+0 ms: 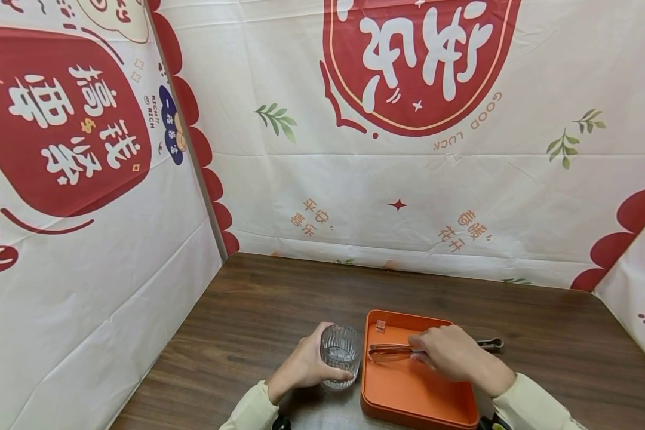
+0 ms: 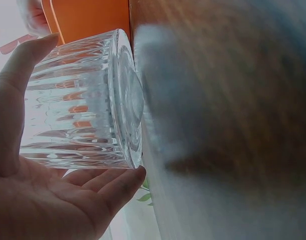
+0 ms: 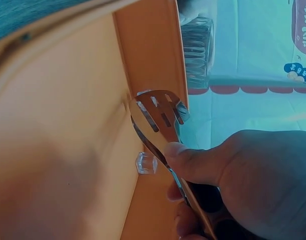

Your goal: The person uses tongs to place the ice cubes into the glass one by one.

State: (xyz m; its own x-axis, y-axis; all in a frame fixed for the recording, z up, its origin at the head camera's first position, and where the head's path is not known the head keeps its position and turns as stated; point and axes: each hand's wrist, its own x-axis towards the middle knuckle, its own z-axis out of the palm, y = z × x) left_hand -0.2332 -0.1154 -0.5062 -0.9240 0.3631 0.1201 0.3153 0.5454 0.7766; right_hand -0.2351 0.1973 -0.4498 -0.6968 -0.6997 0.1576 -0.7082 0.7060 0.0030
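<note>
A clear ribbed drinking glass [image 1: 340, 358] is gripped by my left hand [image 1: 314, 361], thumb on one side and fingers on the other. Its base [image 2: 127, 100] is at or just above the table; I cannot tell whether they touch. My right hand [image 1: 448, 352] holds metal tongs [image 1: 395, 352] over a shallow orange tray [image 1: 419, 388], with the slotted heads [image 3: 160, 112] near the tray's left wall. Something clear [image 3: 183, 113] shows at the tong heads, perhaps a cube between them. One clear cube [image 1: 380, 326] lies in the tray's far left corner.
The brown wooden table [image 1: 279, 292] carries the tray, right beside the glass. White printed cloth hangs behind the table [image 1: 408, 209] and along its left side [image 1: 113, 275]. The tongs' handle end [image 1: 491, 344] sticks out past the tray's right rim.
</note>
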